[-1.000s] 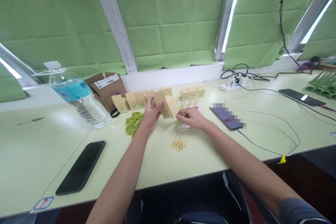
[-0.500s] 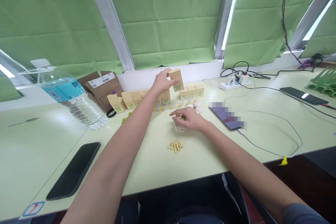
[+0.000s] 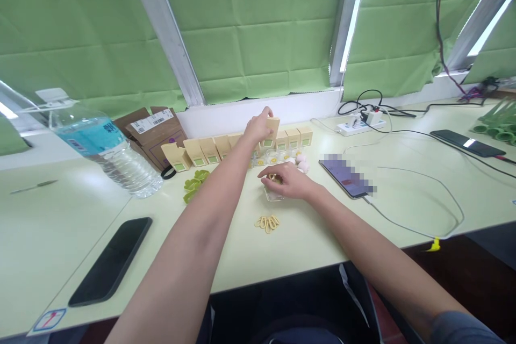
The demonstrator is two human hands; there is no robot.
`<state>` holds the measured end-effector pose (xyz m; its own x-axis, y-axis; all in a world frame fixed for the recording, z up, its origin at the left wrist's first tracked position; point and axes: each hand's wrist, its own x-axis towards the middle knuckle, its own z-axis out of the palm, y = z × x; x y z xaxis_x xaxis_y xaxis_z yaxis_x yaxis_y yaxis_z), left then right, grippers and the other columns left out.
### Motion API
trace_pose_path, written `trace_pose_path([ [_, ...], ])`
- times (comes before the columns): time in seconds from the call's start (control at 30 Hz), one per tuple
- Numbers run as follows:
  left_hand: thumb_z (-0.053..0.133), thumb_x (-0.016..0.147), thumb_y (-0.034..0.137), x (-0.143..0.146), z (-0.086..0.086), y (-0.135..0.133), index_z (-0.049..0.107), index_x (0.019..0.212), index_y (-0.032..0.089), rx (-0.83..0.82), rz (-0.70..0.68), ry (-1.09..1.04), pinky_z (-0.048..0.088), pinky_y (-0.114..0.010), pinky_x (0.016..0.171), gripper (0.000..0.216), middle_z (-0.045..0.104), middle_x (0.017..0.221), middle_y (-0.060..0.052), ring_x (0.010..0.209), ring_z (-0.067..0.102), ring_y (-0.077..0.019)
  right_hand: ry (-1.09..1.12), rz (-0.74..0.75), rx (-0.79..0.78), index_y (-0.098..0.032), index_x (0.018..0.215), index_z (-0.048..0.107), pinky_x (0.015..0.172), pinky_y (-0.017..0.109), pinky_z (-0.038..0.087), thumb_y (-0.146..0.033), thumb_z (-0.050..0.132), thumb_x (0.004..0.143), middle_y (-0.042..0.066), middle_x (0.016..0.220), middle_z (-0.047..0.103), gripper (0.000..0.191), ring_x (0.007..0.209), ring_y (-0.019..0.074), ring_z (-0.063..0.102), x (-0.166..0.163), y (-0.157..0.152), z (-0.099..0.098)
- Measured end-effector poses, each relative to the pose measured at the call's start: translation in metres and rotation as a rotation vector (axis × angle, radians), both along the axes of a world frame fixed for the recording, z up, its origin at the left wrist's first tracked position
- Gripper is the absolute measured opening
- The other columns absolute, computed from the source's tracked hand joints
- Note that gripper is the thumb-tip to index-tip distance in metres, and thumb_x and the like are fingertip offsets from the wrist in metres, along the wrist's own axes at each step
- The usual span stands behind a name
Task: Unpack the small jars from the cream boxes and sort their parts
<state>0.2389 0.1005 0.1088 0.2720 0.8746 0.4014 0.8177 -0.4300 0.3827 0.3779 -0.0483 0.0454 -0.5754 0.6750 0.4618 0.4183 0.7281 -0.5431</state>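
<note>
My left hand (image 3: 257, 128) is stretched out to the back of the table, closed on a small tan box (image 3: 271, 133) standing in the row of tan boxes (image 3: 209, 149) with green labels by the window sill. My right hand (image 3: 285, 180) rests nearer to me, fingers curled over a small clear plastic packet (image 3: 274, 194) with a yellowish ring at its fingertips. A small heap of yellow rubber bands (image 3: 267, 222) lies on the table just in front of that hand. Green ring-shaped pieces (image 3: 193, 183) lie left of my left forearm.
A large water bottle (image 3: 105, 151) lies at the left, beside open cardboard boxes (image 3: 155, 131). A black phone (image 3: 110, 260) lies near the front left edge. A lit phone (image 3: 348, 177) with a cable, a power strip (image 3: 357, 124) and another phone (image 3: 463, 142) are at the right.
My left hand lifted a tan box from the middle of the table, carried it up and back, and has lowered it into the row by the sill. My right hand stayed on the packet.
</note>
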Motion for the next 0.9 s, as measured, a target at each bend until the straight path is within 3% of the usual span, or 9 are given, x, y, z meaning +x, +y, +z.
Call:
trace_pose_path([
  [0.3, 0.070, 0.076, 0.020, -0.002, -0.023, 0.001, 0.055, 0.103, 0.023, 0.021, 0.057, 0.293, 0.030, -0.052, 0.109, 0.031, 0.068, 0.090, -0.006, 0.100, 0.062, -0.0289, -0.012, 0.021, 0.005, -0.019, 0.095, 0.075, 0.068, 0.027, 0.042, -0.029, 0.057, 0.092, 0.003, 0.081, 0.074, 0.022, 0.069, 0.0143, 0.062, -0.001, 0.000, 0.000],
  [0.5, 0.069, 0.075, 0.016, -0.002, -0.013, -0.006, 0.058, 0.107, 0.022, 0.063, 0.058, 0.241, 0.016, -0.055, 0.118, 0.034, 0.065, 0.111, -0.010, 0.114, 0.056, -0.0289, -0.030, -0.014, 0.010, -0.018, 0.095, 0.075, 0.070, 0.028, 0.043, -0.030, 0.056, 0.093, 0.004, 0.084, 0.074, 0.023, 0.072, 0.0159, 0.063, 0.001, 0.003, -0.001],
  [0.6, 0.067, 0.078, 0.018, -0.004, -0.004, -0.019, 0.059, 0.111, 0.022, 0.125, 0.012, 0.163, 0.017, -0.055, 0.118, 0.035, 0.061, 0.117, -0.011, 0.119, 0.053, -0.0289, -0.044, -0.087, 0.012, -0.018, 0.100, 0.075, 0.071, 0.028, 0.043, -0.033, 0.057, 0.093, 0.005, 0.085, 0.075, 0.024, 0.073, 0.0167, 0.064, 0.002, 0.005, -0.002],
  [0.7, 0.063, 0.082, 0.022, -0.007, -0.001, -0.041, 0.060, 0.108, 0.021, 0.197, -0.031, 0.001, 0.031, -0.047, 0.113, 0.026, 0.061, 0.116, -0.010, 0.116, 0.054, -0.0267, -0.060, -0.154, 0.011, -0.018, 0.100, 0.075, 0.071, 0.029, 0.043, -0.035, 0.057, 0.094, 0.006, 0.086, 0.075, 0.026, 0.073, 0.0172, 0.064, 0.002, 0.007, -0.002],
  [0.83, 0.055, 0.089, 0.024, -0.016, -0.016, -0.081, 0.061, 0.096, 0.021, 0.276, -0.071, -0.285, 0.042, -0.036, 0.102, 0.010, 0.065, 0.105, -0.007, 0.107, 0.058, -0.0214, -0.052, -0.182, 0.006, -0.019, 0.098, 0.074, 0.074, 0.030, 0.044, -0.039, 0.056, 0.095, 0.006, 0.090, 0.076, 0.028, 0.077, 0.0185, 0.067, 0.001, 0.008, -0.002],
  [0.9, 0.055, 0.089, 0.027, -0.022, -0.030, -0.098, 0.061, 0.092, 0.020, 0.231, -0.073, -0.444, 0.046, -0.035, 0.097, 0.009, 0.066, 0.099, -0.006, 0.100, 0.061, -0.0197, -0.033, -0.188, 0.009, -0.019, 0.100, 0.073, 0.076, 0.030, 0.045, -0.042, 0.056, 0.096, 0.006, 0.092, 0.076, 0.029, 0.080, 0.0191, 0.068, 0.001, 0.009, -0.002],
])
